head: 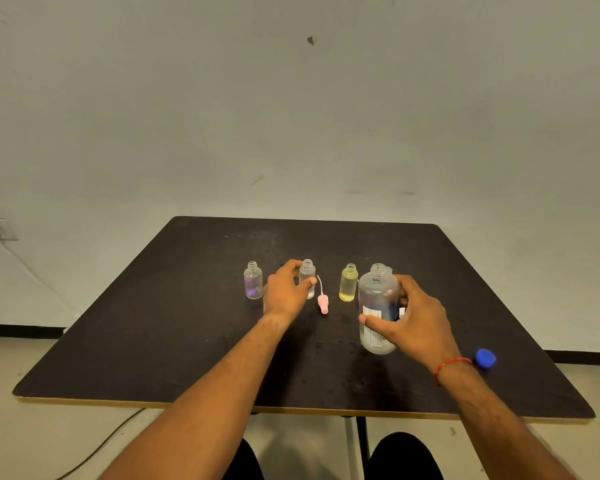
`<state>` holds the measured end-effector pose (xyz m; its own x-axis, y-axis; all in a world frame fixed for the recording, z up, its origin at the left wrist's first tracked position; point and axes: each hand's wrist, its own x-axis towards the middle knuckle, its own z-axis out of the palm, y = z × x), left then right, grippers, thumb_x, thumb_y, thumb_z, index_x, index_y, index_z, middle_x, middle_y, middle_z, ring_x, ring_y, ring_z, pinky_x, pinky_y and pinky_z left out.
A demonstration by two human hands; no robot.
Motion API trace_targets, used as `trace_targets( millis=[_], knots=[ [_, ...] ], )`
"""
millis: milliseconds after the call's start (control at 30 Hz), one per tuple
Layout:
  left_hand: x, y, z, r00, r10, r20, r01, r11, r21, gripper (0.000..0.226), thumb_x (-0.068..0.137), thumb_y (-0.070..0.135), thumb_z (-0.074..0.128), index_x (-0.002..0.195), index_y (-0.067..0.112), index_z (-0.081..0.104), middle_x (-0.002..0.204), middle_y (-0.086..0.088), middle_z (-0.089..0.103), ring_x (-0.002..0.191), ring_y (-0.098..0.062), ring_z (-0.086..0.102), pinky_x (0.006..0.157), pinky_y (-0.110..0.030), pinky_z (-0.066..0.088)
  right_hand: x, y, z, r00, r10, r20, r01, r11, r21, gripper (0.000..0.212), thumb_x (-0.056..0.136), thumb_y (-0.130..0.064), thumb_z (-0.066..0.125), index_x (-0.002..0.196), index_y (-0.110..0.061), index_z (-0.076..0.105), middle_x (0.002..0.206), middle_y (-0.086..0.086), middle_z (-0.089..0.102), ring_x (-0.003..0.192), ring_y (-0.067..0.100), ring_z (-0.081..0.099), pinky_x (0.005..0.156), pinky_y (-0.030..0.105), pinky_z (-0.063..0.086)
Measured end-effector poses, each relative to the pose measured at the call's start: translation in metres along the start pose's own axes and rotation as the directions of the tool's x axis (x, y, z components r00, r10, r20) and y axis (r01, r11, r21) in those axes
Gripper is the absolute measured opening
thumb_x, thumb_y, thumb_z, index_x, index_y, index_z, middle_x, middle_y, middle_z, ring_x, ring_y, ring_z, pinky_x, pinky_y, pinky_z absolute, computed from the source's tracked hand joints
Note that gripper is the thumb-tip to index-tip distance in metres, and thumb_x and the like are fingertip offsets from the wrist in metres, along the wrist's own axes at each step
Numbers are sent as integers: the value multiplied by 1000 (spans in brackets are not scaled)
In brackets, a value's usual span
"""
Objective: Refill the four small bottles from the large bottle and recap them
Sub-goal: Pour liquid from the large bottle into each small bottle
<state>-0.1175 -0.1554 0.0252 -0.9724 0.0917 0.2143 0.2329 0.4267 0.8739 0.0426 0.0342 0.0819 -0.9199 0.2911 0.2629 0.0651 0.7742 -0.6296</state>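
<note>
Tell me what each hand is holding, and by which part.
Left hand grips the small clear uncapped bottle round its body. Right hand grips the large clear labelled bottle round its middle.

The large bottle's (378, 306) white label print is too small to read.

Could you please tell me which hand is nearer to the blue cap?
Right. The right hand grips the large bottle just left of the blue cap, which lies beside its wrist; the left hand holds a small clear bottle much farther left.
</note>
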Motion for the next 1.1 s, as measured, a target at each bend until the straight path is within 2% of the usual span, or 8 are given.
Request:
trace_targets(
  millis=[233,400,567,800,967,1033,1100],
  knots=[
    [14,-10,7,999,-51,16,50,997,64,35,92,24,74,125,20,63,127,-2,70,117,-21,66,100,-39,54,2,0,2,1000,22,9,-22,999,29,90,54,-71,74,129,-32,45,122,-6,64,105,17,64,93,50,53],
    [17,-17,11,998,-64,23,62,996,61,36,92,23,73,126,19,63,125,-2,71,116,-19,67,102,-41,54,3,0,3,999,36,-5,-36,998,51,92,51,-77,68,127,-31,47,123,-6,64,105,17,64,94,49,54],
    [15,-17,12,998,-64,23,62,997,54,38,92,24,73,129,21,62,127,1,70,117,-17,66,102,-41,54,6,0,6,999,41,-12,-41,998,49,85,57,-65,77,128,-31,46,125,-5,63,107,17,63,96,49,53],
    [6,-20,8,998,-60,15,59,997,50,53,88,27,77,137,23,58,131,2,68,121,-17,64,104,-41,52,8,1,11,999,31,-21,-30,998,62,98,47,-85,62,129,-34,44,125,-7,63,108,16,63,96,51,51],
    [-14,-15,-3,997,-46,-60,49,997,57,60,91,35,74,145,19,52,142,-1,61,131,-17,57,104,-30,46,7,0,17,1000,27,-7,-26,998,59,106,46,-88,58,134,-31,42,129,-4,62,112,21,62,98,54,49],
    [-25,-11,-11,992,-35,-122,41,998,48,52,92,38,73,139,20,59,138,4,64,126,-13,59,98,-22,42,6,-1,18,1000,18,-6,-17,998,57,104,47,-87,58,133,-32,41,129,-3,61,112,22,62,99,55,48],
    [-35,-10,-20,978,-16,-207,26,999,47,39,92,39,72,126,23,67,123,8,71,106,-4,65,92,-20,43,5,-4,19,1000,8,-11,-7,998,62,99,50,-81,65,133,-32,41,129,-3,61,112,22,62,99,54,49]
  ],
)
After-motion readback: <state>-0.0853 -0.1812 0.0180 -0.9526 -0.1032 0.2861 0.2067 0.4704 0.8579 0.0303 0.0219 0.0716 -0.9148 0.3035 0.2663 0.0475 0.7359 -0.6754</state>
